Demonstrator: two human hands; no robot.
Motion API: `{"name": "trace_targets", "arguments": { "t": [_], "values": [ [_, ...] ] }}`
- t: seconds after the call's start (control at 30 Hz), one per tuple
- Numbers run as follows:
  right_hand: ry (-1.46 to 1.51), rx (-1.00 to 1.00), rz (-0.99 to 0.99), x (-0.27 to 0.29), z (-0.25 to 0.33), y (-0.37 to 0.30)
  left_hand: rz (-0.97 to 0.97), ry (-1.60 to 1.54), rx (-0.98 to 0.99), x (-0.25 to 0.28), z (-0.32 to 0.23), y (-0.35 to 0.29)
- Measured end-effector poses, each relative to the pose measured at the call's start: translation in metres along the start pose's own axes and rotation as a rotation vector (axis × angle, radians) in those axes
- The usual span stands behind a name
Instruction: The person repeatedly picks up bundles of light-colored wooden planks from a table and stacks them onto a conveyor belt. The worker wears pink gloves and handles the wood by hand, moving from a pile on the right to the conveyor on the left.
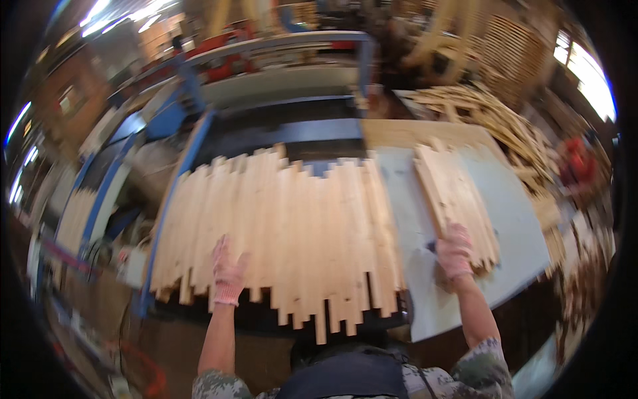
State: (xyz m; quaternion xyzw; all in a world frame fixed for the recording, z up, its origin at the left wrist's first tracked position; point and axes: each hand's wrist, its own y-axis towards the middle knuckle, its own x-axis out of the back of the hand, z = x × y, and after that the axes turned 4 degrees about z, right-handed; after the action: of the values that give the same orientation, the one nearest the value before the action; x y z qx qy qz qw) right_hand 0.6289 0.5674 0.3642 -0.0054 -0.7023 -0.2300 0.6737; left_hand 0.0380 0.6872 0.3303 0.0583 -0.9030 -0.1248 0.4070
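Note:
A wide row of pale wooden slats [286, 226] lies side by side on the dark bed of a machine, their near ends uneven. My left hand [228, 271], in a pink knit glove, rests on the near left part of this row with its fingers stretched out and the thumb apart. To the right, a smaller stack of wooden slats [458, 193] sits on a pale blue-grey board [405, 246]. My right hand [455, 251], gloved alike, is closed on the near left end of that stack. Blur hides its exact finger placement.
A blue frame [365, 66] spans the machine beyond the row. Blue side rails [176, 199] border the bed at left. Loose thin wood strips [492, 113] are heaped at the far right. Another narrow bed with slats [76, 219] stands farther left.

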Motion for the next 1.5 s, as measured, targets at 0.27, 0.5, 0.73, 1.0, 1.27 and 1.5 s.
{"name": "trace_targets", "arguments": {
  "t": [0.27, 0.5, 0.73, 1.0, 1.27, 1.5],
  "values": [
    [1.142, -0.204, 0.408, -0.075, 0.061, 0.033, -0.325, 0.571, 0.402, 0.151, 0.127, 0.022],
    [0.882, -0.227, 0.687, -0.021, 0.097, 0.050, -0.365, 0.859, 0.510, 0.272, 0.237, 0.012],
    [1.127, -0.284, 0.536, -0.063, 0.087, 0.050, -0.112, 1.044, 0.779, 0.278, 0.243, 0.012],
    [0.398, -0.081, 0.439, -0.001, 0.125, 0.046, -0.147, 1.019, 0.783, 0.281, 0.238, 0.011],
    [0.165, -0.023, 0.256, 0.010, 0.060, 0.019, 0.019, 0.947, 0.862, 0.275, 0.186, 0.022],
    [-0.029, -0.122, 0.259, -0.004, 0.003, 0.016, -0.548, 0.268, 0.132, 0.238, 0.266, 0.015]
  ]
}}
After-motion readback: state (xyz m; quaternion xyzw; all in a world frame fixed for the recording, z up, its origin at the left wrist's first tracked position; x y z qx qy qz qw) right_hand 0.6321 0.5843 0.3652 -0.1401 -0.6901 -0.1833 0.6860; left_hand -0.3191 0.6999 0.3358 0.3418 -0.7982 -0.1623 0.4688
